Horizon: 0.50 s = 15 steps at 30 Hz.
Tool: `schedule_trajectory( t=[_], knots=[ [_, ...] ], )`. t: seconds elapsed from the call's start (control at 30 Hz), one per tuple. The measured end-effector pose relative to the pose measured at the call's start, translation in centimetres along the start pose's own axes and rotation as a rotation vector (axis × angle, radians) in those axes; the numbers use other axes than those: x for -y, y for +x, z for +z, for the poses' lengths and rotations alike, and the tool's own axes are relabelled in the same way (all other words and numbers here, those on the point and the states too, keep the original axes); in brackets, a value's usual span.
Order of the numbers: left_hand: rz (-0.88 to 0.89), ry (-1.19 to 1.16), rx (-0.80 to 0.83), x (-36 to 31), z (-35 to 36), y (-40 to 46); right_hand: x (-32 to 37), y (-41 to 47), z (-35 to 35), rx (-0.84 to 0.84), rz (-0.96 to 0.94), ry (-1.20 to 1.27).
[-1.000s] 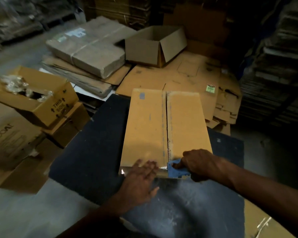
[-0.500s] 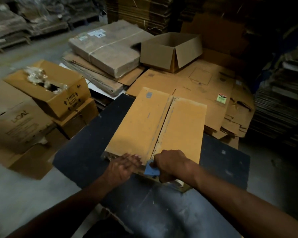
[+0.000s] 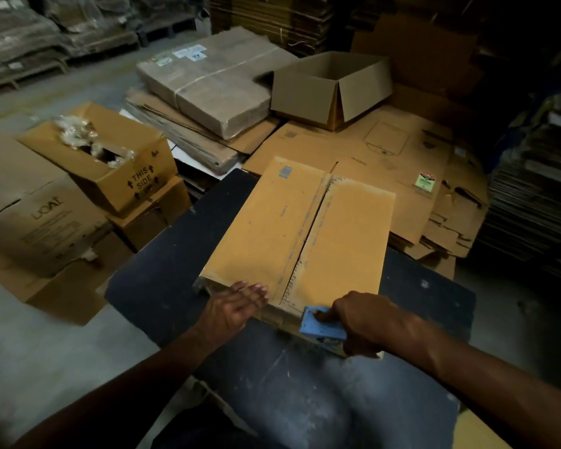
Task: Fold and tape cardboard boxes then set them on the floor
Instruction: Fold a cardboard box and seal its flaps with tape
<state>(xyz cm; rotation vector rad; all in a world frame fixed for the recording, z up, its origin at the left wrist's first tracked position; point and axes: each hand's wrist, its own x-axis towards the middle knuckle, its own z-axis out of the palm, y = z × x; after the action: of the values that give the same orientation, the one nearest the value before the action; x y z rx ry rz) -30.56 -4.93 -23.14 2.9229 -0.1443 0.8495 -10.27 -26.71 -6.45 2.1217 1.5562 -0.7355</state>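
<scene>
The dark, scuffed rectangular work table occupies the centre of the head view, on a grey concrete floor. Behind the table, flattened brown cardboard sheets lie stacked, with an open-topped empty brown cardboard carton and a strapped bundle of grey-brown flat cardboard resting on them. To the left stands an open yellow-brown carton printed "THIS SIDE", holding crumpled clear plastic.

The task item, a folded yellow-brown cardboard box, lies on the table with its two top flaps closed and meeting along a centre seam that runs away from the person. The seam is slightly open.

The left hand rests on the near edge of the left flap, fingers extended and flat. The right hand grips a blue tape dispenser, fingers curled around it, at the near edge of the right flap.
</scene>
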Motion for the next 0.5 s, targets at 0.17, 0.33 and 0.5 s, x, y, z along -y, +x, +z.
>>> schedule_trajectory(
  t=[0.17, 0.33, 0.5],
  knots=[
    [0.007, -0.007, 0.021, 0.4, 0.4, -0.5, -1.0, -2.0, 0.3, -0.029, 0.001, -0.043],
    [0.011, -0.009, -0.005, 0.4, 0.5, -0.6, -2.9, -4.4, 1.5, 0.035, 0.060, -0.036],
    [-0.002, 0.006, -0.010, 0.2, 0.5, -0.4, -3.8, -5.6, 2.3, 0.044, 0.098, -0.052]
  ],
)
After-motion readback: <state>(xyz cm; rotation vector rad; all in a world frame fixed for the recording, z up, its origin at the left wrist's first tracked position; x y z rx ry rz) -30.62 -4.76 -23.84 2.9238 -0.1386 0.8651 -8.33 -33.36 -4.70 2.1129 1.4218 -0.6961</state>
